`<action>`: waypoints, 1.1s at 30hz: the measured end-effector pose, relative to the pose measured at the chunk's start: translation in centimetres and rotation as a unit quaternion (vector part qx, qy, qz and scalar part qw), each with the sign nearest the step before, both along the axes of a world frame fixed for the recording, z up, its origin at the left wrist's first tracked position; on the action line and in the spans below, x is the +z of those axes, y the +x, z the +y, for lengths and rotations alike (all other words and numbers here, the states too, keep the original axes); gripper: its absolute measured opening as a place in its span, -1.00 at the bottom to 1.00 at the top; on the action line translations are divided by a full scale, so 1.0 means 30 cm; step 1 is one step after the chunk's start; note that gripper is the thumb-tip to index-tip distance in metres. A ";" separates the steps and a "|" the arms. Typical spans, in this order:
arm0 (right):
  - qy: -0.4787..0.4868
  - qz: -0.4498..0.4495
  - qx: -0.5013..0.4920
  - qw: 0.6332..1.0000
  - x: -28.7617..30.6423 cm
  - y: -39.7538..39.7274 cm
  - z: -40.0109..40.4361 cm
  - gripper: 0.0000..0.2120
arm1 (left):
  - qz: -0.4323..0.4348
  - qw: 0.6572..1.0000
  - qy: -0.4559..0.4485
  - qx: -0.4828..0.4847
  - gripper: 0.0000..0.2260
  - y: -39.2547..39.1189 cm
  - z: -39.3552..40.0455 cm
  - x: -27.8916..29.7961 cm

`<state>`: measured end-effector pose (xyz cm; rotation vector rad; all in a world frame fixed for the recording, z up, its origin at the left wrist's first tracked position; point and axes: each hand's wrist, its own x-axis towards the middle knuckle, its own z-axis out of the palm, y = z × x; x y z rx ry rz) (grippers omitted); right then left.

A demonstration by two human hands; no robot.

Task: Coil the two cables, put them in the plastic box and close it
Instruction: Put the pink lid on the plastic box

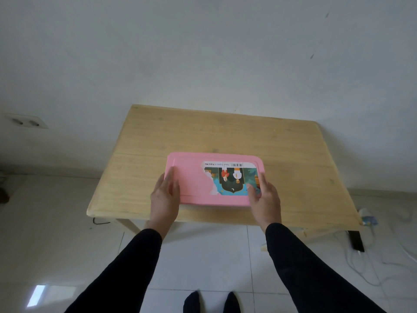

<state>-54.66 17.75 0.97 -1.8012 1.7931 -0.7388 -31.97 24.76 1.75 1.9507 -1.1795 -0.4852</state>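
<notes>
The pink plastic box (194, 184), lid on and bearing a torn picture label (234, 181), sits toward the 6 o'clock edge of a pale wooden table (203, 132). White cords (370, 274) trail over the tiled floor (203, 256) at 4 o'clock; a wall socket (26, 122) shows at 9 o'clock. The left hand (163, 195) lies on the lid's 9 o'clock end and the right hand (265, 197) on its 3 o'clock end, fingers straight and together, thumbs on top.

We find bare desk (225, 136) behind the pink box (191, 179) and on both its sides; the wall (203, 53) closes the far edge, and our left hand (163, 195) and right hand (265, 197) occupy the box's near corners.
</notes>
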 end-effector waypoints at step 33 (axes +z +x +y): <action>-0.034 -0.010 0.001 0.999 -0.016 0.198 -0.885 -0.54 | 0.064 0.994 -0.014 0.093 -0.66 0.171 -0.883 -0.023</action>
